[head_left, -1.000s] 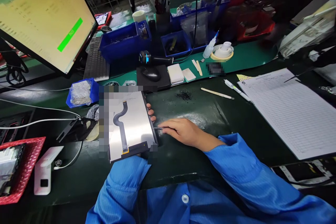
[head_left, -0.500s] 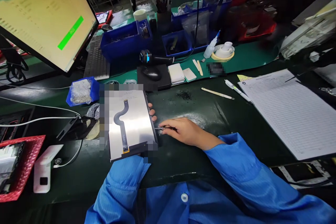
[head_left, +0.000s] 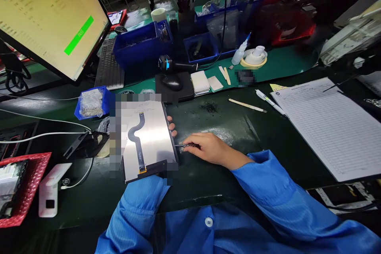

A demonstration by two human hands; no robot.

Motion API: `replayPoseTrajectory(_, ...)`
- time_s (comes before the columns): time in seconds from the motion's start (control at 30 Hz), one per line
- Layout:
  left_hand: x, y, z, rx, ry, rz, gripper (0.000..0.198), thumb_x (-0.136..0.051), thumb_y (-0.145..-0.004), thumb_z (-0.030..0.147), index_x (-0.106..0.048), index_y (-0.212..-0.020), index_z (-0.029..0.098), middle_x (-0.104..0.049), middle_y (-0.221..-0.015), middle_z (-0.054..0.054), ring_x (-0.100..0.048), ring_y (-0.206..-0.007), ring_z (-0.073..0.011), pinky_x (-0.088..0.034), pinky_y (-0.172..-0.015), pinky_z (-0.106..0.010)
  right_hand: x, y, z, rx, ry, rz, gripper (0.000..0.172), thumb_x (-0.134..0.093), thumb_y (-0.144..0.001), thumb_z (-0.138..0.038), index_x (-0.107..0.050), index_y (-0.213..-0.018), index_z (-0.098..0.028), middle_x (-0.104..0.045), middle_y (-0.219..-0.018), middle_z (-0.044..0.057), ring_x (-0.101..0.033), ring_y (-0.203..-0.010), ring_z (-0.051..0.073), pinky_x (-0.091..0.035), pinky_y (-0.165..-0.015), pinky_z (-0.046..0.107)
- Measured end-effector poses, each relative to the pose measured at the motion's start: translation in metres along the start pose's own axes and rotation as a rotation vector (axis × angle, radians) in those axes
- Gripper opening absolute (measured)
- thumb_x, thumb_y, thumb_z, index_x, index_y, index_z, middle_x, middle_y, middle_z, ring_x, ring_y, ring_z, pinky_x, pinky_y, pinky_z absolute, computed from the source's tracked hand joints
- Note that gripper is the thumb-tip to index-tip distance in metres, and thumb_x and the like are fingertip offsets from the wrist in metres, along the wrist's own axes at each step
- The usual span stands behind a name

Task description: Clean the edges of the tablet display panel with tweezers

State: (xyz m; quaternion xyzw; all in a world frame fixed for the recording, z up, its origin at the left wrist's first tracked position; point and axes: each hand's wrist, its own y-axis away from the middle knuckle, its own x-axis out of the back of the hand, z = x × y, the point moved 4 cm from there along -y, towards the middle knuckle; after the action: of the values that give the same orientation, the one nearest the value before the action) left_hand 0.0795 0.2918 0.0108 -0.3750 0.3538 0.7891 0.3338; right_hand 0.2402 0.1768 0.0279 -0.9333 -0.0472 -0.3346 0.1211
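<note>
A flat display panel (head_left: 157, 135) with a silvery back is held up tilted in front of me. A dark curved flex cable (head_left: 137, 139) runs down its back. My left hand (head_left: 172, 126) grips the panel from beneath; only fingertips show at its right edge, and the rest is hidden behind it. My right hand (head_left: 205, 147) is closed on thin metal tweezers (head_left: 187, 145), whose tips meet the panel's right edge. What the tips touch there is too small to make out. Blurred blocks cover parts of the panel's left side and lower right corner.
A monitor (head_left: 53, 16) stands at the left. Beyond the panel are a blue parts box (head_left: 92, 103), a mouse (head_left: 172, 82) and a handheld scanner (head_left: 175, 65). Dark scraps (head_left: 209, 106) lie on the mat near a thin stick (head_left: 247, 105). Printed sheets (head_left: 330, 127) and a pen (head_left: 270, 102) lie right.
The panel has shifted very slightly left. My right hand stays at the panel's right edge with the tweezers; both grips are unchanged.
</note>
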Motion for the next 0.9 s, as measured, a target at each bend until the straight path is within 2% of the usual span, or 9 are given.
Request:
replayPoseTrajectory(0.13,-0.002,-0.002,0.002,0.074,-0.015,0.003,0.046,-0.044,-0.095,0.057,-0.063,-0.108,0.017,-0.061,-0.085,-0.01,-0.063,-0.071,-0.0223,-0.053,-0.058,-0.034,0.0,0.0,-0.001,0.049,0.097,-0.022,0.017,-0.062,-0.1,-0.028,-0.076,-0.107,-0.023,-0.076,-0.089,0.003,-0.07,-0.082,0.019,-0.049,-0.073,0.028)
replayPoseTrajectory(0.27,-0.005,-0.003,0.006,0.139,-0.046,-0.022,0.044,-0.046,-0.094,0.056,-0.062,-0.104,0.017,-0.06,-0.083,-0.009,-0.062,-0.069,-0.0233,-0.05,-0.053,-0.033,0.0,0.0,-0.001,-0.007,0.03,-0.029,0.017,-0.062,-0.1,-0.029,-0.075,-0.112,-0.024,-0.078,-0.091,0.002,-0.071,-0.083,0.018,-0.05,-0.074,0.027)
replayPoseTrajectory(0.4,-0.002,-0.004,0.008,0.117,-0.054,-0.043,0.045,-0.048,-0.093,0.057,-0.063,-0.106,0.017,-0.061,-0.085,-0.009,-0.062,-0.071,-0.024,-0.052,-0.056,-0.035,0.001,0.0,-0.001,-0.04,0.004,-0.009,0.013,-0.071,-0.094,-0.026,-0.074,-0.106,-0.023,-0.077,-0.091,0.001,-0.071,-0.082,0.018,-0.05,-0.072,0.026)
replayPoseTrajectory(0.47,0.0,-0.005,0.007,0.128,-0.058,-0.045,0.042,-0.045,-0.095,0.054,-0.063,-0.105,0.017,-0.061,-0.084,-0.009,-0.062,-0.07,-0.0237,-0.051,-0.054,-0.034,0.002,0.0,-0.003,-0.001,0.051,-0.012,0.011,-0.067,-0.097,-0.027,-0.076,-0.103,-0.023,-0.076,-0.094,0.003,-0.071,-0.084,0.018,-0.049,-0.074,0.028)
replayPoseTrajectory(0.53,-0.001,-0.005,0.006,0.143,-0.056,-0.036,0.041,-0.043,-0.096,0.052,-0.063,-0.104,0.017,-0.06,-0.084,-0.009,-0.062,-0.069,-0.023,-0.051,-0.053,-0.033,0.003,0.0,-0.004,0.015,0.078,-0.021,0.015,-0.062,-0.1,-0.027,-0.076,-0.103,-0.022,-0.076,-0.093,0.004,-0.071,-0.084,0.019,-0.049,-0.074,0.029)
replayPoseTrajectory(0.67,-0.01,-0.001,0.007,0.096,-0.042,0.022,0.052,-0.048,-0.091,0.064,-0.062,-0.104,0.016,-0.06,-0.083,-0.009,-0.062,-0.068,-0.0227,-0.051,-0.052,-0.033,0.003,0.001,-0.003,-0.02,0.009,-0.023,0.014,-0.066,-0.098,-0.027,-0.075,-0.108,-0.022,-0.077,-0.09,0.002,-0.072,-0.082,0.018,-0.05,-0.073,0.027)
replayPoseTrajectory(0.77,-0.013,0.0,0.007,0.076,-0.041,0.022,0.061,-0.053,-0.083,0.071,-0.062,-0.105,0.015,-0.06,-0.083,-0.009,-0.062,-0.068,-0.0227,-0.051,-0.052,-0.033,0.003,0.0,-0.003,-0.022,0.002,-0.01,0.014,-0.071,-0.094,-0.026,-0.074,-0.107,-0.023,-0.078,-0.092,0.001,-0.071,-0.081,0.018,-0.049,-0.072,0.027)
replayPoseTrajectory(0.9,-0.004,-0.003,0.005,0.114,-0.046,-0.002,0.053,-0.053,-0.087,0.065,-0.062,-0.104,0.016,-0.06,-0.084,-0.009,-0.062,-0.067,-0.0222,-0.05,-0.051,-0.032,0.003,0.0,-0.004,0.024,0.068,-0.043,0.019,-0.059,-0.102,-0.029,-0.076,-0.106,-0.023,-0.077,-0.094,0.004,-0.071,-0.085,0.019,-0.049,-0.074,0.029)
